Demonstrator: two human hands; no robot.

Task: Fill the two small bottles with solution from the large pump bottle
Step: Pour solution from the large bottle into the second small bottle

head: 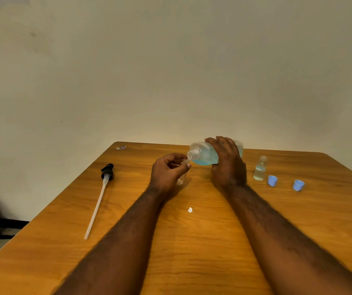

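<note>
**Big bottle tipped to a small bottle's mouth**

The right hand (228, 165) grips the big bottle (202, 153) across its body, fingers spread over the top side and curled round it. The bottle is held above the worktop (192, 252), tipped almost onto its side, with its open threaded mouth pointing left. Blue liquid lies along its lower side.

The left hand (166, 173) holds a small bottle (181, 180) just left of the big one, fingers curled round it and thumb and forefinger closed near its neck. Most of this clear bottle is hidden by the hand; only its base and neck show. Its neck sits right at the big bottle's mouth, and whether they touch cannot be told. No stream of liquid can be made out between them.

To the right of the right hand, a second small bottle (260, 169) stands upright on the worktop, uncapped and partly filled with pale liquid. Just right of it lie two blue caps (272, 180), slightly apart from each other.

Well to the left, the black pump (107, 172) lies flat, its long white tube running toward the near edge. A small white scrap (190, 210) lies between the forearms.
</note>
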